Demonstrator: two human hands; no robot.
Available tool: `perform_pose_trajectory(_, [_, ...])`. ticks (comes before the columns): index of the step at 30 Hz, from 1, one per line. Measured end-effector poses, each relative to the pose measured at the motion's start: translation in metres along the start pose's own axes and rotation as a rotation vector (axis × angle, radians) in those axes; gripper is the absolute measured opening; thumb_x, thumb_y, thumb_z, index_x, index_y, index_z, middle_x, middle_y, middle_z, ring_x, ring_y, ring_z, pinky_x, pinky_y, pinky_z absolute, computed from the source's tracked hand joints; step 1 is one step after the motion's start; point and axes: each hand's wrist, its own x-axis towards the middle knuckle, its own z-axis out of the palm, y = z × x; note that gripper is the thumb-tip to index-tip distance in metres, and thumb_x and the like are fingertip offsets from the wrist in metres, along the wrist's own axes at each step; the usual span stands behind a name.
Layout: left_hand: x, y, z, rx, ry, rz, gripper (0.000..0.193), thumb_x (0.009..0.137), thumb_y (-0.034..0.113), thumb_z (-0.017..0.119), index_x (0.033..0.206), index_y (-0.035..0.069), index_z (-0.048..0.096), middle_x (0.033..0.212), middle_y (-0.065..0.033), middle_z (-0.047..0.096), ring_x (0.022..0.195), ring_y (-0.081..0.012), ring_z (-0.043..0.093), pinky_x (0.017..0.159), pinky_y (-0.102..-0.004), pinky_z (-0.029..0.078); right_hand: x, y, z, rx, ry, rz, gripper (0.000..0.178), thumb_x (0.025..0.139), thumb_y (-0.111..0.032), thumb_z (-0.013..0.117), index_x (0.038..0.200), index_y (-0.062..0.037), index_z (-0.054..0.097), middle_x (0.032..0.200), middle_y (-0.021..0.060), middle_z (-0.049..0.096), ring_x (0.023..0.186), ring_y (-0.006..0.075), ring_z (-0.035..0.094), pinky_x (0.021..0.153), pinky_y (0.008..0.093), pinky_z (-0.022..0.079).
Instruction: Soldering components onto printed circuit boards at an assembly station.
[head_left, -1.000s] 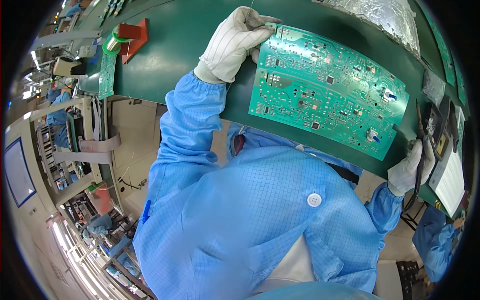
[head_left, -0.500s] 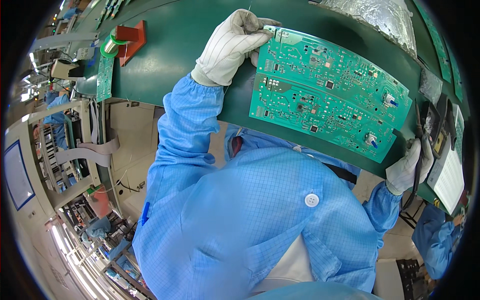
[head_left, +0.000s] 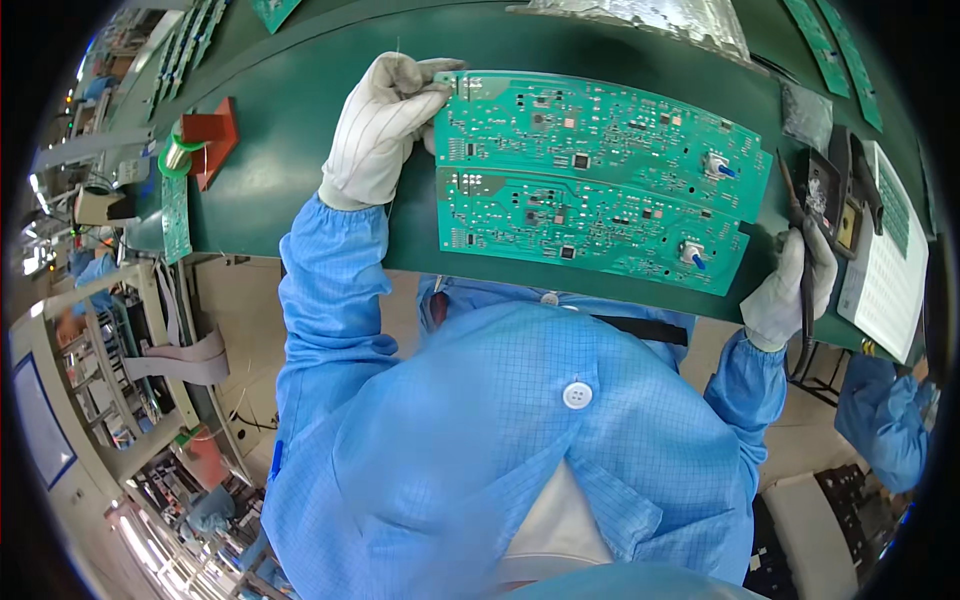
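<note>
The left hand (head_left: 378, 130) wears a white glove. It holds the left end of a big green circuit board (head_left: 600, 175). The fingers curl around that end, with the thumb near the board's top corner. The board stretches away to the right of this hand and lies flat on the dark green worktop (head_left: 290, 110). It looks like two long boards joined side by side, each with small black chips and a little blue knob near its right end.

The right hand (head_left: 790, 290) also wears a white glove. It sits just past the right end of the board, near the lower corner. It is closed around a thin dark tool (head_left: 803, 255) with a cord hanging down. The tool's tip points up, beside a small black holder (head_left: 822, 190).

Further right of that hand lies a white sheet of paper (head_left: 885, 290). Far to the left of the left hand stand a red block (head_left: 212, 135) and a narrow green strip (head_left: 176, 215) at the edge of the worktop. The person wears a blue coat with a white button (head_left: 576, 395).
</note>
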Motion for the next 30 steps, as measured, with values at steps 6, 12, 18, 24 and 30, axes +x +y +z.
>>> perform_pose_trajectory(6, [0.0,-0.004,0.0,0.027,0.033,0.008,0.027,0.093,0.006,0.066,0.103,0.002,0.041,0.128,-0.025,0.059,0.083,-0.0164,0.064,0.062,-0.026,0.051,0.003,-0.012,0.004,0.075,0.076,0.104,0.025,0.099,-0.008,0.058,0.117,0.0075,0.063,0.104,0.0144,0.069,0.085,0.0144,0.065,0.078,0.0287,0.055])
perform_pose_trajectory(12, [-0.012,0.012,0.012,0.202,0.177,0.092,0.03,0.091,0.007,0.068,0.109,0.001,0.044,0.127,-0.0232,0.062,0.081,-0.0153,0.061,0.066,-0.0248,0.049,0.03,-0.008,-0.038,-0.036,0.359,0.16,0.026,0.1,-0.013,0.052,0.113,0.0064,0.064,0.087,0.0129,0.069,0.072,0.0151,0.063,0.067,0.0284,0.051])
perform_pose_trajectory(18, [-0.062,0.027,0.039,0.511,0.31,0.691,0.033,0.088,-0.013,0.064,0.095,0.008,0.039,0.11,-0.021,0.064,0.099,-0.0258,0.065,0.082,-0.0345,0.058,0.073,0.003,-0.102,-0.192,0.487,0.198,0.033,0.099,-0.025,0.061,0.113,0.004,0.065,0.086,0.0122,0.072,0.071,0.0152,0.067,0.064,0.0257,0.051])
perform_pose_trajectory(24, [-0.103,0.019,0.026,0.787,0.01,1.075,0.038,0.075,-0.012,0.074,0.088,0.006,0.043,0.101,-0.022,0.065,0.088,-0.0457,0.072,0.073,-0.052,0.064,0.102,0.046,-0.104,-0.684,0.087,0.301,0.037,0.098,-0.023,0.064,0.128,-0.0015,0.063,0.101,0.0108,0.072,0.088,0.0175,0.068,0.078,0.0296,0.054])
perform_pose_trajectory(30, [-0.128,-0.004,0.024,0.839,-0.056,1.077,0.044,0.083,0.001,0.077,0.095,0.006,0.036,0.096,-0.0208,0.061,0.084,-0.0347,0.07,0.074,-0.0496,0.066,0.096,0.084,-0.076,0.384,0.29,0.544,0.039,0.102,-0.014,0.054,0.138,0.0017,0.055,0.128,0.0154,0.066,0.11,0.0251,0.067,0.094,0.0367,0.054])
